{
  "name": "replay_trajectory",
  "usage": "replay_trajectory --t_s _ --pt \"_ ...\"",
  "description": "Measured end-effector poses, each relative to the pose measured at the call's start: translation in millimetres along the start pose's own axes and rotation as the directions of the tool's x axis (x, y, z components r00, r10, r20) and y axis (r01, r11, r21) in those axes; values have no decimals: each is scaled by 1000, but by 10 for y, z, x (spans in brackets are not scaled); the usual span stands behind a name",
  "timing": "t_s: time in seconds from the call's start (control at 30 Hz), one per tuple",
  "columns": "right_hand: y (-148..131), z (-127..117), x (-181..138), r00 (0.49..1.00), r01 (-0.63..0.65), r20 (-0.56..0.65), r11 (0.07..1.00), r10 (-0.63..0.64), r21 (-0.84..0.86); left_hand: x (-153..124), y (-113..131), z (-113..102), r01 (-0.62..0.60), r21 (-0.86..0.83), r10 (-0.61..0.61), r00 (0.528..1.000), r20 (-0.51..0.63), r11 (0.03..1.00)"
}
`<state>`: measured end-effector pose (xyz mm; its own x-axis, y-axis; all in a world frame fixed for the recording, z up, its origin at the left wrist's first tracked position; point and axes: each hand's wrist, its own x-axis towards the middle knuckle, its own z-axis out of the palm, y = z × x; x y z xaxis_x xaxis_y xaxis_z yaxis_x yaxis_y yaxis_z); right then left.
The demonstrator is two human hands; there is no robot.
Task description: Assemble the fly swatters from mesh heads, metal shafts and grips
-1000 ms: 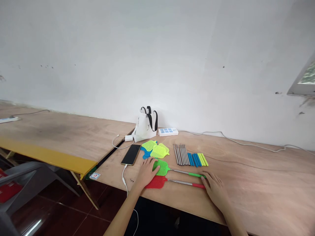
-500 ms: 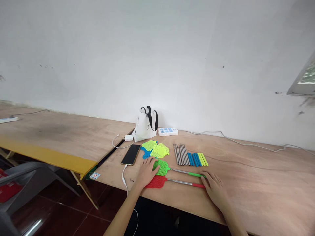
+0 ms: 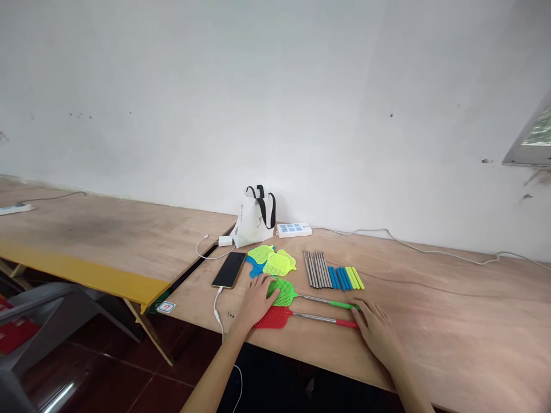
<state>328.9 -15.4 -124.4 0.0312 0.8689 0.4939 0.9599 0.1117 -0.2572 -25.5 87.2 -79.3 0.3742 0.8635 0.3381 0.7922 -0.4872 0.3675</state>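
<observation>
Nothing on the wooden table (image 3: pixel 451 321) has visibly moved since the earlier frame; both hands keep their places, and only the view has shifted by a trace. At the left lies a flat, rectangular phone with a black screen (image 3: pixel 229 270), a white cable (image 3: pixel 216 310) running to its near end. Beside it, the left hand (image 3: pixel 257 301) rests over the head of a bright green plastic mesh fly swatter (image 3: pixel 316 299), fingers fairly close together, thumb spread away — laid on it, not clamped. That swatter lies flat; a red plastic mesh fly swatter with a silvery shaft (image 3: pixel 313 316) lies alongside, nearer the table's front edge. Beyond them sit loose fluorescent-yellow mesh heads (image 3: pixel 279 265) over blue mesh heads (image 3: pixel 255 267), then grey metal rods (image 3: pixel 318 270), blue tubular sleeves (image 3: pixel 340 279) and yellow tubular sleeves (image 3: pixel 354 278). Farthest right, the right hand (image 3: pixel 379 330) is at the green handle's end, fingers loosely extended; whether thumb and forefinger pinch it cannot be told.

The step in hand looks like steadying the green swatter — lifting it would call for the right fingers to close around its handle.
</observation>
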Motion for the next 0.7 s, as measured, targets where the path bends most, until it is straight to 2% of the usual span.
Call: replay_trajectory --t_s 0.7 --pt "9 19 -1 1000 13 -28 1000 -13 -10 0 -35 51 -7 -20 6 999 -31 1000"
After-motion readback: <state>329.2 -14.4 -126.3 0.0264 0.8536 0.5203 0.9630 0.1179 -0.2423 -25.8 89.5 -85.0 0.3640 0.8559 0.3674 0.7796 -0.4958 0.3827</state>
